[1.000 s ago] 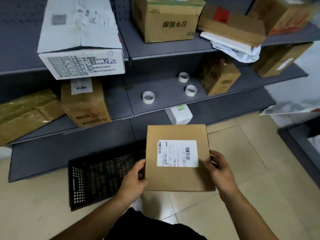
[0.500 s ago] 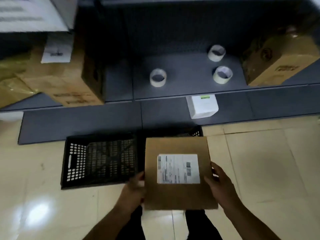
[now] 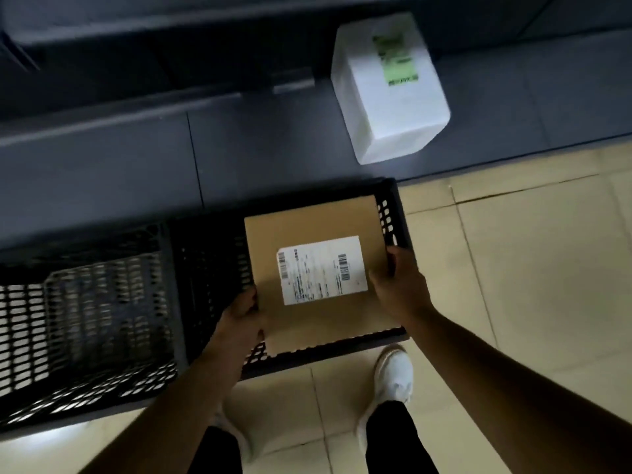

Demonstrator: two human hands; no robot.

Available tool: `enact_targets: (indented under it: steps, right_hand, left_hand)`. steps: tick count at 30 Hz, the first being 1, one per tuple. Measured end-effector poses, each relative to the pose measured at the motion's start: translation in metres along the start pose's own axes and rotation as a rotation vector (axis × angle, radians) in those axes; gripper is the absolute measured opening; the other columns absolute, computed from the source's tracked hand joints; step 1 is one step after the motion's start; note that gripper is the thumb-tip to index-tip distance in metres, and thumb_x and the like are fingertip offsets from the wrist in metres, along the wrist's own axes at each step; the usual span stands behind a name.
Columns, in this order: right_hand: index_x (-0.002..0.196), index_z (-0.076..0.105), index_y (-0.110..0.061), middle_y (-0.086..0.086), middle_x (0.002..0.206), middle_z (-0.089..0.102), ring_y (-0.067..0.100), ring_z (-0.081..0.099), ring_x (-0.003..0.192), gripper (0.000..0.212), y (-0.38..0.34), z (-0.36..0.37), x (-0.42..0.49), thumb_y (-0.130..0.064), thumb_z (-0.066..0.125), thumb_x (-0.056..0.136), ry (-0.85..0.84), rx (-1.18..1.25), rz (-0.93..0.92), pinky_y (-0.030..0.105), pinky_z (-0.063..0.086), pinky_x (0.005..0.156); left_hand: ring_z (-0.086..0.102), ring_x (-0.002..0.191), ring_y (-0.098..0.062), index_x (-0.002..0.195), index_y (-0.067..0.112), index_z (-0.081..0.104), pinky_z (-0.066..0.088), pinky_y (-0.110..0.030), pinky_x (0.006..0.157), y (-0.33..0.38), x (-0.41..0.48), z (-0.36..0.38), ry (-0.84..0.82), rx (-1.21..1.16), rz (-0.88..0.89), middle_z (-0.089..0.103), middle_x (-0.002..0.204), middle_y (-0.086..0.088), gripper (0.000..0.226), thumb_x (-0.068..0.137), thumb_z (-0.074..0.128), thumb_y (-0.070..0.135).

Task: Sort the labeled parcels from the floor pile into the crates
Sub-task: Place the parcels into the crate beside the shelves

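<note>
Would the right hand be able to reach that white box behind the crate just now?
Probably not yet: the right hand grips the brown parcel together with the left hand at the black crate. Once it lets go, nothing seems to block the way to the white box.

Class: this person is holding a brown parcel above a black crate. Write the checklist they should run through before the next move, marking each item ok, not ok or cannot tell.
1. Left-hand grip and right-hand grip hold opposite edges of the flat brown cardboard parcel: ok.
2. White shipping label faces up: ok.
3. Label text matches this crate: cannot tell, too blurred to read.
4. Parcel is over the right-hand black perforated plastic crate, not the left-hand black crate: ok.
5. Crate floor beneath the parcel is free: cannot tell, the parcel hides it.
6. White shoe is outside the crate: ok.
</note>
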State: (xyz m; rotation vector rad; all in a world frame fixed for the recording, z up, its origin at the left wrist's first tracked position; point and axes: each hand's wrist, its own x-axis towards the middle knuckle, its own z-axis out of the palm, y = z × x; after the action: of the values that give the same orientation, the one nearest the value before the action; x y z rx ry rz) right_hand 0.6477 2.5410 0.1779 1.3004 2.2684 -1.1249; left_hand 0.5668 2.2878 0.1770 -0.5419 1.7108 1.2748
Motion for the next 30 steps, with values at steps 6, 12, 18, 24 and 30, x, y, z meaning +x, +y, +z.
enact_targets:
  steps: [6, 12, 18, 24, 30]
  right_hand:
    - [0.162, 0.008, -0.023, 0.015, 0.151, 0.042, 0.038, 0.045, 0.137, 0.098, 0.072, 0.069, 0.061, -0.049, 0.068, 0.088, -0.093, -0.319, -0.032, 0.05, 0.049, 0.105]
    - [0.159, -0.013, -0.031, 0.021, 0.147, 0.031, 0.037, 0.043, 0.13, 0.121, 0.123, 0.109, 0.101, -0.05, 0.078, 0.081, -0.228, -0.702, -0.192, 0.044, 0.047, 0.099]
    - [0.159, -0.001, -0.021, 0.029, 0.15, 0.02, 0.041, 0.038, 0.134, 0.116, 0.134, 0.136, 0.133, -0.042, 0.082, 0.081, -0.274, -0.985, -0.248, 0.049, 0.05, 0.098]
    - [0.161, -0.005, -0.019, 0.028, 0.157, 0.009, 0.041, 0.031, 0.141, 0.112, 0.127, 0.14, 0.132, -0.046, 0.074, 0.087, -0.299, -1.038, -0.201, 0.049, 0.049, 0.102]
    - [0.16, 0.013, -0.019, 0.012, 0.157, 0.029, 0.033, 0.039, 0.137, 0.093, 0.074, 0.089, 0.096, -0.055, 0.064, 0.091, -0.177, -0.869, -0.36, 0.048, 0.049, 0.101]
  left_hand:
    - [0.067, 0.11, -0.018, 0.119, 0.043, 0.066, 0.057, -0.043, 0.095, -0.049, 0.101, 0.026, -0.068, 0.101, -0.044, 0.071, 0.123, 0.005, 0.061, 0.081, 0.055, -0.004]
    - [0.068, 0.11, -0.024, 0.126, 0.027, 0.067, 0.059, -0.037, 0.075, -0.099, 0.16, 0.047, -0.198, -0.024, -0.174, 0.073, 0.119, 0.001, 0.064, 0.083, 0.051, -0.017]
    - [0.067, 0.111, -0.023, 0.132, 0.032, 0.062, 0.058, -0.036, 0.073, -0.126, 0.199, 0.068, -0.22, -0.013, -0.19, 0.072, 0.122, 0.002, 0.065, 0.086, 0.049, -0.013]
    - [0.062, 0.115, -0.015, 0.143, 0.038, 0.05, 0.051, -0.037, 0.087, -0.116, 0.205, 0.073, -0.199, 0.13, -0.217, 0.066, 0.13, 0.01, 0.061, 0.091, 0.057, 0.006]
    - [0.026, 0.151, -0.031, 0.161, 0.034, 0.003, 0.033, -0.043, 0.119, -0.067, 0.126, 0.075, -0.1, 0.958, 0.344, 0.019, 0.167, -0.001, 0.099, 0.089, 0.068, 0.017]
